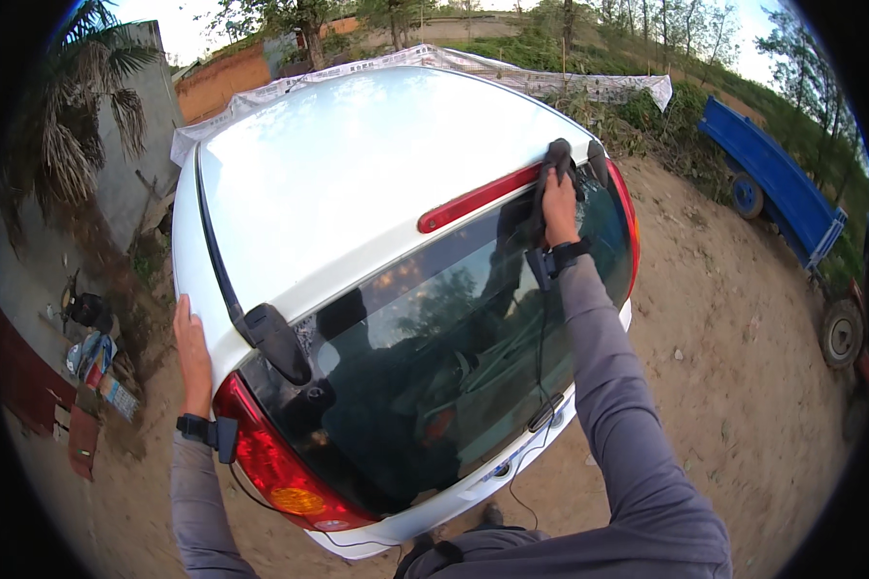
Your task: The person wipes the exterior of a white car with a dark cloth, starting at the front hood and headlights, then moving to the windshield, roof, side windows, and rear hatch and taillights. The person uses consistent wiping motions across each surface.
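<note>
Before me stands the rear of a white car [376, 137], seen from above. My right hand [560, 206] grips a dark cloth [557, 153] at the right end of the long red brake light [478, 197], along the roof's rear edge. The cloth also hangs over the top of the rear window [434, 333]. My left hand [192, 347] rests on the car's left rear side, fingers extended and holding nothing, just above the red tail light [282, 456]. Between them is a black hinge cover [276, 341] at the window's upper left corner.
Thin black cables [540, 347] hang from both wrist devices. At right stand a blue trailer [775, 181] and a wheel [841, 334] on dirt ground [710, 376]. A palm tree [80, 137], a grey wall [141, 130] and piled odds and ends [101, 362] are at left. Printed sheeting [608, 88] lies beyond the car.
</note>
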The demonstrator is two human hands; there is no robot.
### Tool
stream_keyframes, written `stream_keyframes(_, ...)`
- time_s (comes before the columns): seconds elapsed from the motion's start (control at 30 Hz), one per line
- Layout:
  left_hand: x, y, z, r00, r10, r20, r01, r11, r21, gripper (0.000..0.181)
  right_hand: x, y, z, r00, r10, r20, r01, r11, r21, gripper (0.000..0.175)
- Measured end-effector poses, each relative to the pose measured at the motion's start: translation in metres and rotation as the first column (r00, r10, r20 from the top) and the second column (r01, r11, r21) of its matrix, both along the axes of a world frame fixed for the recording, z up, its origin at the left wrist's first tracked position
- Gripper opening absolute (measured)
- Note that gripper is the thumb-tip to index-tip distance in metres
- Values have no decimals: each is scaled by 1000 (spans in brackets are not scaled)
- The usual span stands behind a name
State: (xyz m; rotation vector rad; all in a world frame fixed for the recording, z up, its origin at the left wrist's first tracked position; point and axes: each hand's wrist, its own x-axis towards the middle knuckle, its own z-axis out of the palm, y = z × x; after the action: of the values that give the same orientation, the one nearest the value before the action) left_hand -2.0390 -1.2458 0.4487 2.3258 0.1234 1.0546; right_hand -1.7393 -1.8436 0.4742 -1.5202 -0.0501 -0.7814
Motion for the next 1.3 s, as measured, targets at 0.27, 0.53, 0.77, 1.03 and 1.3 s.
stream_keyframes(0.27,2,0,-2,1000,-21,18,23,997,-70,55,-114,118,-17,923,146,356,99,804,-587,61)
stream_keyframes(0.53,-7,-16,8,1000,7,-11,-7,1000,-29,55,-28,30,-3,957,-185,222,280,787,-550,56)
stream_keyframes(0.77,0,-10,3,1000,11,14,-10,999,-39,55,-55,65,-16,969,-120,214,220,812,-540,60)
stream_keyframes(1.03,1,-12,5,1000,-5,1,5,1000,-20,54,-162,135,-14,968,171,181,27,653,-757,73)
stream_keyframes(1.3,-3,-17,7,1000,5,5,-5,1000,-16,55,-112,98,-4,973,-15,231,155,785,-600,61)
